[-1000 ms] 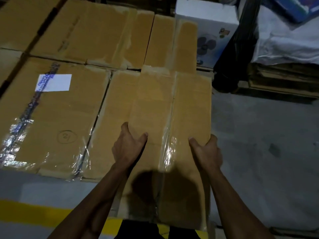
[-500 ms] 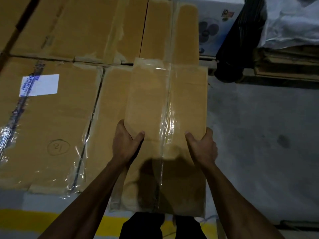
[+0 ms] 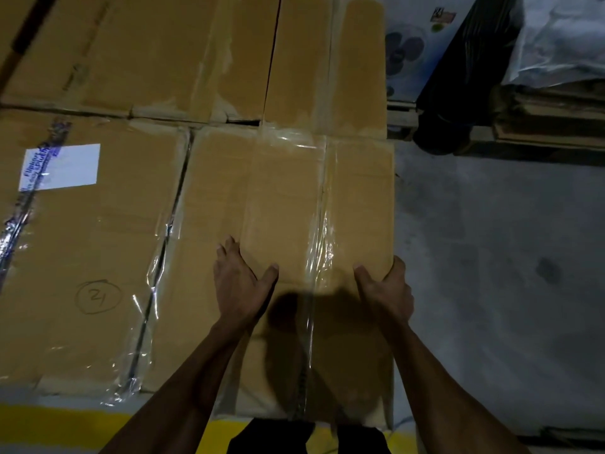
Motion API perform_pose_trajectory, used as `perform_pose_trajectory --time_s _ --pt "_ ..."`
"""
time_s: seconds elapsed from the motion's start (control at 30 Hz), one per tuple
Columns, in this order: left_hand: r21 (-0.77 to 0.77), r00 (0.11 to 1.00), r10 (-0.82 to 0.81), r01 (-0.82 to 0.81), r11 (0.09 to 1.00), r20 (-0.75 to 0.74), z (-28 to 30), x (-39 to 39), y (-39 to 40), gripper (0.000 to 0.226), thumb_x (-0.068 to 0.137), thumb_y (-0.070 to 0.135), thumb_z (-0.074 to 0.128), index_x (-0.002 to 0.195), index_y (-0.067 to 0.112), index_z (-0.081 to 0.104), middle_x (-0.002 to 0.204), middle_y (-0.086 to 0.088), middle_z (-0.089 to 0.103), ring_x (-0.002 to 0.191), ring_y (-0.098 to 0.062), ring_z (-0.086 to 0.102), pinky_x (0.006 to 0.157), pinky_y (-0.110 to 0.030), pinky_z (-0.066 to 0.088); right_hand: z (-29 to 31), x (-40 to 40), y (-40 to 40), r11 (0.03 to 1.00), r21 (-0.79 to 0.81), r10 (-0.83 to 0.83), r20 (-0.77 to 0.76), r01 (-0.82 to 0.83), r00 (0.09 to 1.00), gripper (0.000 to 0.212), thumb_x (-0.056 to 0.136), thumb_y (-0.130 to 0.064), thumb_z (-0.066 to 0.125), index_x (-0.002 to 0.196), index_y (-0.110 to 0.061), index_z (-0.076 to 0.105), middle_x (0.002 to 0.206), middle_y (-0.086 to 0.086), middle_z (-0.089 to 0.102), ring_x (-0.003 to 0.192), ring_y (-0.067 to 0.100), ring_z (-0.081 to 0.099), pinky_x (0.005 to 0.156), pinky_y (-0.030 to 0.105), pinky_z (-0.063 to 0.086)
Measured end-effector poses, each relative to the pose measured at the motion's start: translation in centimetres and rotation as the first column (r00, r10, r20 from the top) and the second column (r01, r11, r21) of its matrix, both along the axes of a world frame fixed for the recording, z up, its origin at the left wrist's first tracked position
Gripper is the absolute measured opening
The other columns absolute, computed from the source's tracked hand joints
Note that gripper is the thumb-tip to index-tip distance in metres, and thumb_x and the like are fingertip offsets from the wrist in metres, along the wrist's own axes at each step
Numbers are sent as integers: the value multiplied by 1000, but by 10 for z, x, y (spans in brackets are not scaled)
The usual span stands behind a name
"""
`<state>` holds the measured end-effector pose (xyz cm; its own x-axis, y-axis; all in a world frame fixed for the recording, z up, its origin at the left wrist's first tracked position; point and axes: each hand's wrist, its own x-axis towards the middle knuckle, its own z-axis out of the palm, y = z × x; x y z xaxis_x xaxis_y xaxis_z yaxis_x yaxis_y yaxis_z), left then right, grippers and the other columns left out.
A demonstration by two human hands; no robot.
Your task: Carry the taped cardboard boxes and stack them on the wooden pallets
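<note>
Now both hands clamp the taped cardboard box [image 3: 314, 224] over the stack's right edge.
Left hand [image 3: 240, 290] and right hand [image 3: 388, 290] grip opposite sides — thumbs on top, fingers wrapped down — probably to steer it flush beside the labelled box [image 3: 82, 250].

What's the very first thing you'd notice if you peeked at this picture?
Two bare hands in the middle: the left hand and right hand grip the sides of a narrow taped cardboard box held over a row of bigger boxes. On the left, a big box bears a white label and a circled "21". Along the bottom edge runs a bright yellow floor stripe.
</note>
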<state>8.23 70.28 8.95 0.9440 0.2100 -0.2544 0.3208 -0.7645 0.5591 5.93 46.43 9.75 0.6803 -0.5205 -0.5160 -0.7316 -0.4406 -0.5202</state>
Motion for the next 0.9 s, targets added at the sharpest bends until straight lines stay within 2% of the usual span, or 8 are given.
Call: perform_pose_trajectory --time_s 0.23,0.37,0.43,0.53,0.6,0.77,0.9 --pt "60 1000 -7 7 998 0 -17 10 -4 101 74 59 55 150 1 22 161 -15 17 149 -30 8 120 -44 5 -12 8 0 1000 21 -8 23 8 1000 103 69 -77 50 151 -20 26 144 11 48 126 39 51 105 53 41" --pt "105 1000 -11 12 994 -14 -23 13 -8 99 78 57 57 151 2 18 162 -15 12 150 -28 3 121 -45 3 -21 14 -3 1000 21 1 23 -1 1000 95 81 -69 61 151 -17 26 144 13 47 128 40 49 106 52 39" --pt "147 999 -27 31 989 -30 -25 15 -8 99 78 61 46 152 3 15 162 -15 8 150 -27 0 121 -43 0 -26 18 -3 1000 12 3 17 -4 1000 90 85 -63 64 151 -15 26 145 14 47 128 40 49 107 52 39" --pt "250 994 -78 94 964 -71 -31 14 -9 100 77 66 23 155 4 7 163 -15 1 150 -27 -5 119 -42 -4 -31 21 -1 1000 -7 14 13 -14 1000 92 84 -64 63 150 -15 24 145 14 46 128 40 49 107 54 41" --pt "309 990 -103 128 943 -95 -35 14 -9 99 77 65 14 155 4 4 163 -16 -1 150 -28 -6 120 -44 -4 -33 22 -1 1000 -25 13 7 -13 1000 93 83 -64 64 151 -14 23 146 13 45 129 40 48 106 54 40" --pt "348 983 -116 160 924 -143 -38 15 -11 98 76 63 10 154 4 -1 162 -18 -5 150 -30 -7 119 -45 -6 -35 21 1 997 -72 28 14 -26 1000 89 85 -62 63 150 -15 24 146 13 44 127 40 50 103 55 42" --pt "355 960 -170 242 903 -223 -32 15 -7 89 90 62 15 153 6 -12 161 -17 -16 149 -29 -16 119 -44 -9 -32 18 1 992 -99 75 -4 -75 997 95 91 -63 55 157 -18 5 158 14 28 136 41 40 107 56 35"
